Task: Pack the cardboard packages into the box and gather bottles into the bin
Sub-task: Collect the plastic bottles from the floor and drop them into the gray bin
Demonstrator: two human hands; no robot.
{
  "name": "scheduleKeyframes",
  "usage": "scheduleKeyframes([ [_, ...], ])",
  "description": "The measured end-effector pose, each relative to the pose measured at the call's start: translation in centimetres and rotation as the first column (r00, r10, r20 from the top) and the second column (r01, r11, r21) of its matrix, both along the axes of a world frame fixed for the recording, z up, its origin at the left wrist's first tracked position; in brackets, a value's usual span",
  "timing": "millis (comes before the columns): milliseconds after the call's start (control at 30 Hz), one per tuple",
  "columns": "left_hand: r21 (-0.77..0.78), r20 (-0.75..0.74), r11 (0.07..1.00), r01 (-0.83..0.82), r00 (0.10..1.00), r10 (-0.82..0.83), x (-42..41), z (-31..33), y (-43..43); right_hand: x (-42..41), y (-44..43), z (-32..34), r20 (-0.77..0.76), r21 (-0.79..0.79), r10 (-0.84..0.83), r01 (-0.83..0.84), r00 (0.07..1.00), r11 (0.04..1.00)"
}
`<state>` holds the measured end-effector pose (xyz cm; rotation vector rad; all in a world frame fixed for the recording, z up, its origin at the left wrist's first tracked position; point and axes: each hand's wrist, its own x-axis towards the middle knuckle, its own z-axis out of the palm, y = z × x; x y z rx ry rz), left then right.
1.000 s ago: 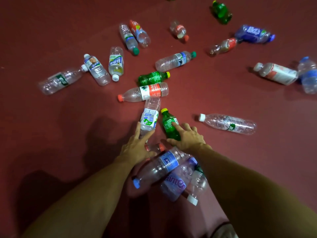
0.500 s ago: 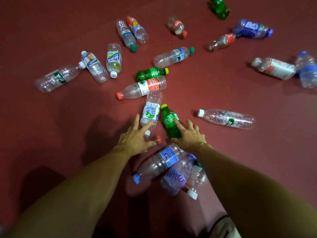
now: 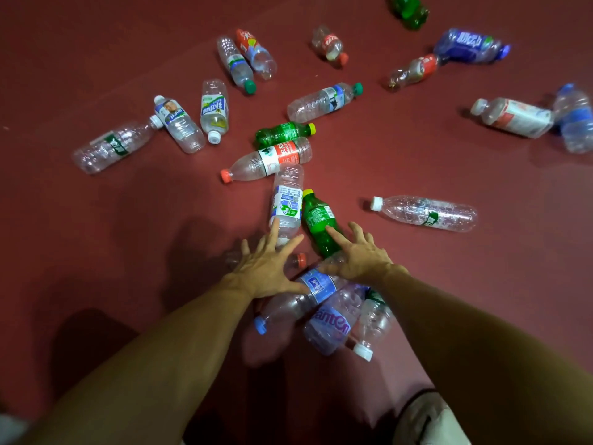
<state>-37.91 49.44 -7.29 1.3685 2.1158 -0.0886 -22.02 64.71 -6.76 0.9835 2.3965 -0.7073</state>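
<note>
My left hand (image 3: 266, 268) and right hand (image 3: 356, 255) have reached further out, fingers (image 3: 273, 229) spread open on the clear bottle (image 3: 286, 200) and the green bottle (image 3: 319, 220) lying on the red floor (image 3: 128, 220), so I think I rake them into my pile (image 3: 330, 322) next.

Your left hand (image 3: 268, 269) and right hand (image 3: 359, 258) spread flat over the clear bottle (image 3: 286, 203) and green bottle (image 3: 319, 221) lying on the red floor (image 3: 128, 236).
</note>
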Motion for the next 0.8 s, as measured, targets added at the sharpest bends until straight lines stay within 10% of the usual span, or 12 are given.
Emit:
scheduleKeyframes([
  [400,0.016,-0.072,0.997,0.077,0.995,-0.075,1.1,-0.6,0.4,2.2,2.4,0.6,0.032,0.123,-0.123,0.119,0.992,0.985],
  [800,-0.070,0.062,0.980,-0.185,0.980,0.189,-2.0,0.1,-2.6,-0.8,0.1,0.5,-0.033,0.127,0.006,-0.002,0.999,0.992],
])
